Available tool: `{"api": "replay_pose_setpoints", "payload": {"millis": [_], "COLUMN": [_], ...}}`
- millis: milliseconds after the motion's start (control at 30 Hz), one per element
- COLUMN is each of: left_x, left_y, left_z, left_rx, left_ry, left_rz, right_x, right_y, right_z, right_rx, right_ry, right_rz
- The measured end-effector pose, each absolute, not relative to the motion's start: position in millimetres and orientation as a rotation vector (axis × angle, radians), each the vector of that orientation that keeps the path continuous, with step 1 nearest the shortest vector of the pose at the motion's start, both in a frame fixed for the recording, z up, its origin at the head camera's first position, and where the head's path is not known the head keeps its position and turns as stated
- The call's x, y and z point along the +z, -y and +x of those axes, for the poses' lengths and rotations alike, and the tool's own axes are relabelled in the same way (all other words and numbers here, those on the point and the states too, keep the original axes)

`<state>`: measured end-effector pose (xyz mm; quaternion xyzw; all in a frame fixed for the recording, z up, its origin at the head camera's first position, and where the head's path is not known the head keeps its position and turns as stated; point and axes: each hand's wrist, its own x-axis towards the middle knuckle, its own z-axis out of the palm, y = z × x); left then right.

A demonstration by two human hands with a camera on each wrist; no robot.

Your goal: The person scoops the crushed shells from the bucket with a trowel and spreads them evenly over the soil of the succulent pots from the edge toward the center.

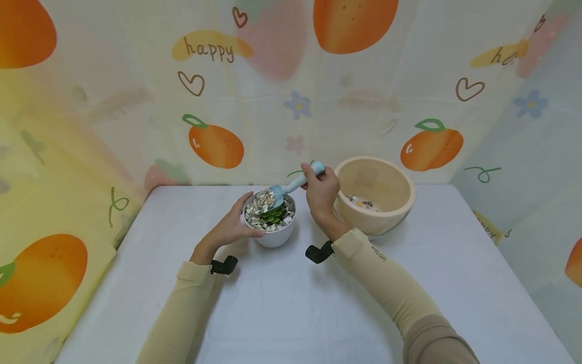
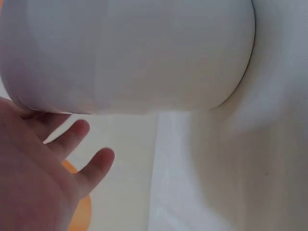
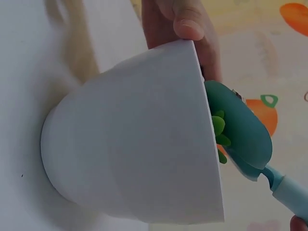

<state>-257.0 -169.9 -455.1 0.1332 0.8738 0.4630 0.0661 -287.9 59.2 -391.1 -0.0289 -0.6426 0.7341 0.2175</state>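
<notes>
A white flower pot [image 1: 273, 239] stands on the table, filled with pale pebbles [image 1: 258, 203] around a green succulent [image 1: 274, 216]. My left hand [image 1: 231, 225] holds the pot by its left side, thumb near the front rim and fingers toward the back; in the left wrist view several fingers [image 2: 98, 166] stand off the wall. With my right hand [image 1: 322, 193] I grip the handle of a light-blue hand trowel [image 1: 295, 183]. Its blade [image 3: 243, 132] tilts down over the pot's mouth, just above the succulent's leaves, with pebbles at its edge.
A large cream bowl [image 1: 375, 220] is right of the pot, close by my right hand, with some pebbles [image 1: 361, 202] at its bottom. White cloth covers the table [image 1: 291, 313]. A printed curtain [image 1: 268, 126] hangs along the back edge and both sides.
</notes>
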Motion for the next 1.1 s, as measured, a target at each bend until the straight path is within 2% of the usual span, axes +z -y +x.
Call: {"api": "replay_pose_setpoints", "payload": {"millis": [533, 833, 1100], "left_x": [-455.0, -450.2, -453.3], "left_y": [162.1, 170.6, 169.0], "left_z": [-250.0, -255.0, -255.0], "left_rx": [1.435, 1.392, 1.418], "left_ry": [-2.650, -2.622, -2.621], "left_rz": [0.304, 0.412, 0.378], "right_x": [-393.9, -388.2, -389.4], "right_y": [-56.1, -64.4, -66.7], "right_z": [-292.7, -287.9, -283.1], "right_rx": [2.084, 2.216, 2.219], "right_ry": [1.778, 1.898, 1.918], "right_rz": [-0.061, -0.025, 0.046]}}
